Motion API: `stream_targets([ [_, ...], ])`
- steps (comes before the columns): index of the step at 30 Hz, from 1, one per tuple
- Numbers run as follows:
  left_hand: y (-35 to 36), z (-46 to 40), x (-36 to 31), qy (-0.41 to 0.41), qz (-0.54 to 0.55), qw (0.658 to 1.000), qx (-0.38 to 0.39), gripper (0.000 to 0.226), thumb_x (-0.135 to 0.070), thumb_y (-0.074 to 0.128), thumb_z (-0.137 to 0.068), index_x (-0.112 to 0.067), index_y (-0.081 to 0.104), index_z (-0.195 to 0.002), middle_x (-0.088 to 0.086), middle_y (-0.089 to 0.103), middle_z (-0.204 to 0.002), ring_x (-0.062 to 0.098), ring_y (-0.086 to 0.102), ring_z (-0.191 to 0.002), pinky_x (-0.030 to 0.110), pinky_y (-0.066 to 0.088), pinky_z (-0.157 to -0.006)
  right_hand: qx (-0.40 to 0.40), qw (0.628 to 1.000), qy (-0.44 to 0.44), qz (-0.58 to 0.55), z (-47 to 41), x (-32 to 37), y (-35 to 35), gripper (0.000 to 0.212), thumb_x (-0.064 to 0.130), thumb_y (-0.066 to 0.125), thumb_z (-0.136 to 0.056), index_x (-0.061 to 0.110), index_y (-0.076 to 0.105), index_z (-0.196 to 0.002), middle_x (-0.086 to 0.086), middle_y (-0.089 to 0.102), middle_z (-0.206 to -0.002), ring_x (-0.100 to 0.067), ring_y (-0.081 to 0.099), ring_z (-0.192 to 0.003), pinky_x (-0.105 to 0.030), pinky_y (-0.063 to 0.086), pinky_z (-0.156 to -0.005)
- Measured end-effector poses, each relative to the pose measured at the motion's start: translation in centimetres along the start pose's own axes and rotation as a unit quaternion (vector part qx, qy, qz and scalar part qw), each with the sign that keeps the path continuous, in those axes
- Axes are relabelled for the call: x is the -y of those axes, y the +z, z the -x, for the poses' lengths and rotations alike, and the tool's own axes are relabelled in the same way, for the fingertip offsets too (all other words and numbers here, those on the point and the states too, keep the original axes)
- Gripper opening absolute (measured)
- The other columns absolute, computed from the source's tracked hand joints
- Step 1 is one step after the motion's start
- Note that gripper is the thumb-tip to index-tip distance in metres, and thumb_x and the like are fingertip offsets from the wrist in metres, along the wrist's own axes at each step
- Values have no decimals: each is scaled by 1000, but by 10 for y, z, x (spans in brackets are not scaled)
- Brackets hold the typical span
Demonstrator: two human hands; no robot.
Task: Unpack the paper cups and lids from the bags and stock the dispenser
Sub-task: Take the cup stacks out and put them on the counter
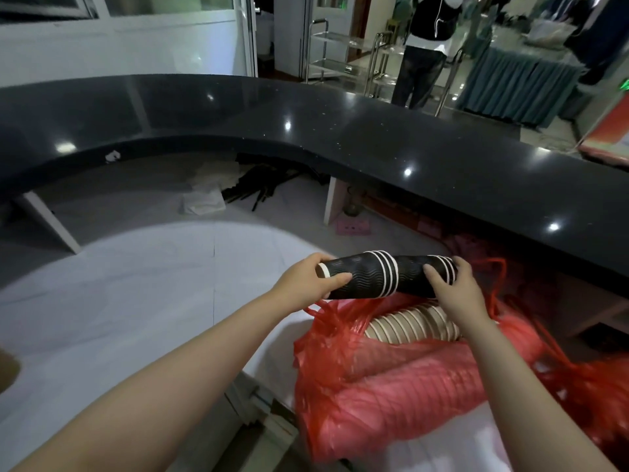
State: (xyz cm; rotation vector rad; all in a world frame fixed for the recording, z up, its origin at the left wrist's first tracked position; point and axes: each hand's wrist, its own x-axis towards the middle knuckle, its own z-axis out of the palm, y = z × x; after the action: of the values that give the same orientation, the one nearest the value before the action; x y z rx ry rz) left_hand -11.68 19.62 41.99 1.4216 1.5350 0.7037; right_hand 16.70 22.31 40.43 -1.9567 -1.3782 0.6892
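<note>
Both grips closed around one row of black paper cups [384,277], held level above the red bag [367,390]: left hand [306,284] wrapped round the narrow end, thumb across the wavy sleeve; right hand [456,291] curled over the wide end, thumb on the near side. Row made of two nested stacks, white rims showing at the middle and at the right end.

Behind the hands, curving across the whole view, a dark polished counter [306,131] with spots of reflected light. Below it, pale floor [119,301] and a white support panel.

Under the cups, the red bag gaping at the top, with a row of tan paper cups [412,327] lying sideways in the opening and more rows showing as ridges through the thin plastic. Red handles trailing off to the right.

Further off, beyond the counter, a standing person [425,46] beside steel trolleys [340,52]. Under the counter, crumpled white paper [204,199] and black strips on the floor.
</note>
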Motion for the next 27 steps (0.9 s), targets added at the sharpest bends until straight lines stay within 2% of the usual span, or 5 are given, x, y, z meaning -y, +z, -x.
stream_targets([
  [6, 12, -1, -7, 19, -52, 998, 29, 43, -54, 71, -83, -35, 56, -119, -6, 67, -84, 10, 63, -66, 24, 50, -53, -15, 998, -49, -35, 9, 9, 5, 54, 28, 64, -93, 15, 46, -142, -9, 56, -139, -26, 53, -126, -28, 37, -97],
  [9, 12, 1, -2, 20, 15, 999, 20, 35, -47, 71, -86, -33, 57, -115, -1, 68, -82, 17, 68, -67, 37, 59, -54, -41, 993, -82, -70, 12, 19, 4, 45, 19, 60, -95, 17, 50, -139, -4, 59, -136, -20, 55, -123, -26, 38, -101],
  [13, 5, 3, 5, 35, 100, 994, 9, 20, -42, 68, -90, -35, 59, -107, 8, 71, -96, 24, 71, -85, 45, 62, -72, -6, 975, -122, -185, 22, 46, 12, 37, 12, 59, -93, 22, 58, -129, 2, 66, -123, -14, 62, -114, -45, 47, -105],
  [22, -37, 37, 37, 65, 139, 987, 43, 56, -23, 78, -84, -29, 51, -133, -9, 61, -125, 7, 64, -110, 26, 55, -90, 88, 923, -309, -211, 65, 139, 30, 36, 1, 52, -97, 27, 67, -114, 10, 70, -113, -7, 64, -111, -35, 51, -100],
  [27, -61, 68, 62, 57, 156, 985, -40, 58, -17, 76, -85, -31, 47, -133, -11, 61, -123, 2, 66, -102, 19, 55, -80, 156, 903, -357, -179, 87, 174, 74, 33, 21, 57, -94, 39, 64, -120, 8, 50, -141, -11, 43, -136, -45, 41, -111],
])
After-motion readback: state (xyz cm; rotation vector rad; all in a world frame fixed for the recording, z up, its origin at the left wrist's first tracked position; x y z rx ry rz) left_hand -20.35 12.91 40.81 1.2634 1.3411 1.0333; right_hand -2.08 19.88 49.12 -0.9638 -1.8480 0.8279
